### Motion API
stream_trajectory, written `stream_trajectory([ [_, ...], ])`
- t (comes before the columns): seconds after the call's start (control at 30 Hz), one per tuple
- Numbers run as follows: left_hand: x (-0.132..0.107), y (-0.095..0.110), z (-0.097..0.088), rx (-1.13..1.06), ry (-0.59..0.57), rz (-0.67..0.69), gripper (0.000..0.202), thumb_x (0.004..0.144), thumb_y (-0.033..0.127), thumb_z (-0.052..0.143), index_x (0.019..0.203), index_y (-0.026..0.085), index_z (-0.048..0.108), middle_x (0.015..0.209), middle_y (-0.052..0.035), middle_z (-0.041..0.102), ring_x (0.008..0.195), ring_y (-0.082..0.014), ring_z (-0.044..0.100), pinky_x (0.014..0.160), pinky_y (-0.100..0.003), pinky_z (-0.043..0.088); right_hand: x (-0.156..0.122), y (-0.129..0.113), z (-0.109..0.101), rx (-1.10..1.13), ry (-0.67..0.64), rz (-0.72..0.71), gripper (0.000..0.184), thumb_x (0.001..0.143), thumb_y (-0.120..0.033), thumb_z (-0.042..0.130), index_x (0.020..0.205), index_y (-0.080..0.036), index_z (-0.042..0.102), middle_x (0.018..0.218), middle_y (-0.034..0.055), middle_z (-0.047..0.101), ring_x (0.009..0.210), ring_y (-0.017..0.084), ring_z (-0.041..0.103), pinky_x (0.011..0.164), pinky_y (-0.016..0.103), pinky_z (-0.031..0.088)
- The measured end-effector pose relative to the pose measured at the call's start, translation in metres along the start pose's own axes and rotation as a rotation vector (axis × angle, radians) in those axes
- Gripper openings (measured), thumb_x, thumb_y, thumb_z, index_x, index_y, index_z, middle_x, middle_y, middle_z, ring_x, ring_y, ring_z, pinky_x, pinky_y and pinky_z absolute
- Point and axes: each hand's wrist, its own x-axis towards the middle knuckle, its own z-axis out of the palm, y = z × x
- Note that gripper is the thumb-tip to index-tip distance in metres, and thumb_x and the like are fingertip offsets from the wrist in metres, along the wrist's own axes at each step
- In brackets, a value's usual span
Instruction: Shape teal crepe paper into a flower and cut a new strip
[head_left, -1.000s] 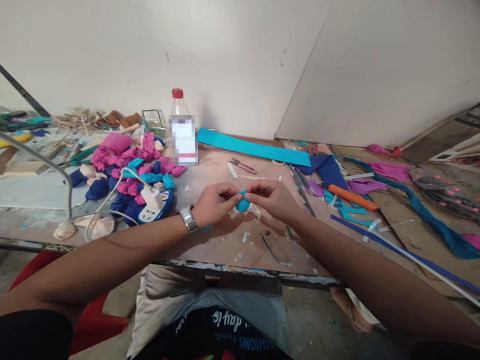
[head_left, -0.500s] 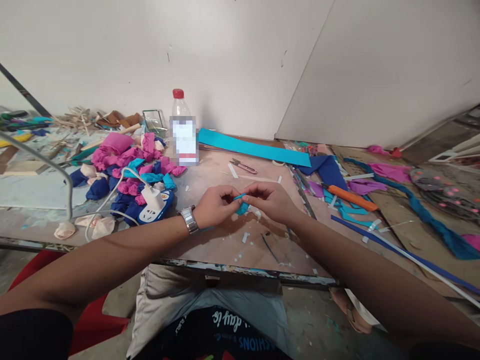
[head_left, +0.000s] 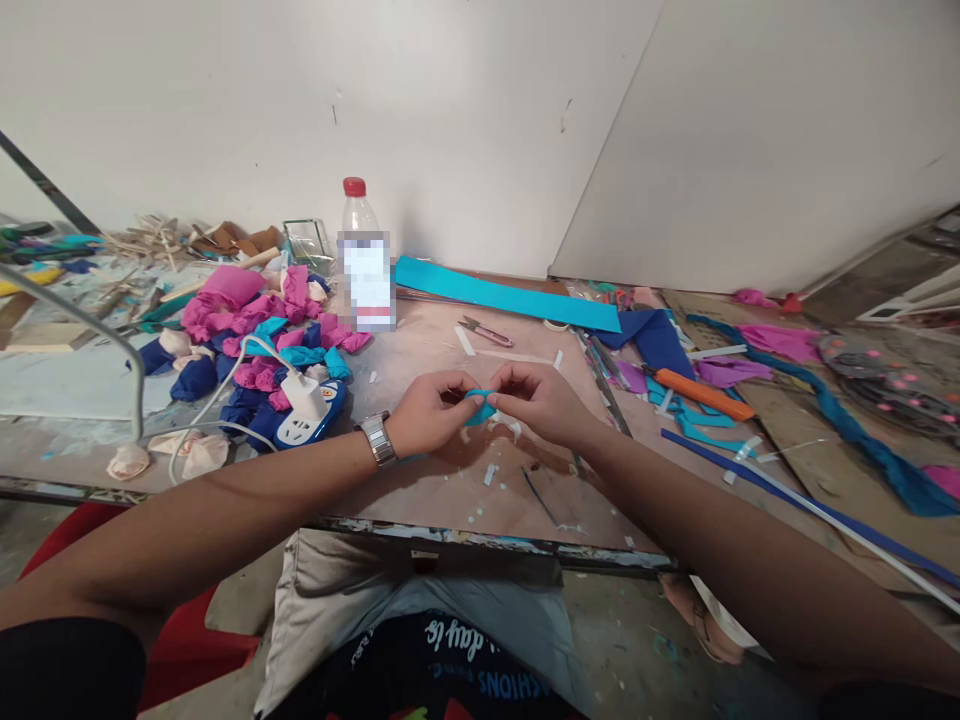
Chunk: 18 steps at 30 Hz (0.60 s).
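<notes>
Cloth: a small blue cloth piece (head_left: 478, 408) is being pinched between both hands, just above the middle of the table (head_left: 442, 485), on its near side.
Left hand: the left hand (head_left: 429, 412) is gripping the left end of the cloth piece, its fingers curled in tight around it.
Right hand: the right hand (head_left: 541, 400) is clasping the right end, its fingertips meeting those of the left hand.
Wrist: a metal watch (head_left: 376, 438) is sitting on the left wrist.
Below the hands: a white scrap (head_left: 512, 425) is lying just beside the right hand's fingers.
Left: a blue and white power strip (head_left: 311, 415) with a plug in it is lying near the watch, and a heap of pink and blue cloth bits (head_left: 255, 330) is spreading beyond it.
Far: a bottle (head_left: 365, 262) with a red cap is standing upright, with small snips (head_left: 486, 331) lying to its right and a long blue strip (head_left: 510, 295) lying by the wall.
Right: an orange knife (head_left: 703, 395) is resting among blue offcuts, well apart from the hands.
</notes>
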Motion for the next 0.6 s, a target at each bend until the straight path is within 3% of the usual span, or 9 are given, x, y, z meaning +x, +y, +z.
stream_trajectory([
  [0.13, 0.0003, 0.0004, -0.0004, -0.01, 0.002, 0.002, 0.024, 0.092, 0.037, 0.063, 0.087, 0.014, 0.067, 0.081, -0.003, 0.068, 0.074, -0.0143, 0.059, 0.071, -0.027, 0.046, 0.0002, -0.0016, 0.0002, 0.034, -0.03, 0.054, 0.03, 0.071, -0.042, 0.08, 0.07, -0.019, 0.061, 0.067, -0.0007, 0.061, 0.062, 0.014, 0.051, 0.058, 0.027, 0.037],
  [0.3, 0.0004, 0.0004, 0.0009, -0.016, 0.01, 0.089, 0.025, 0.085, 0.031, 0.072, 0.102, 0.017, 0.062, 0.092, -0.0021, 0.065, 0.083, -0.0152, 0.059, 0.078, -0.028, 0.048, 0.0004, -0.0022, -0.0005, 0.178, -0.004, 0.111, 0.033, 0.068, -0.042, 0.083, 0.07, -0.018, 0.061, 0.064, -0.0033, 0.059, 0.061, 0.012, 0.049, 0.059, 0.026, 0.037],
  [0.6, 0.0003, 0.0002, -0.0003, -0.095, 0.004, -0.033, 0.028, 0.087, 0.039, 0.072, 0.099, 0.015, 0.065, 0.085, -0.0032, 0.068, 0.075, -0.0148, 0.062, 0.071, -0.027, 0.049, 0.0011, -0.0009, -0.0005, 0.245, -0.052, 0.096, 0.031, 0.071, -0.04, 0.085, 0.078, -0.018, 0.065, 0.072, -0.0018, 0.064, 0.063, 0.012, 0.054, 0.062, 0.026, 0.043],
])
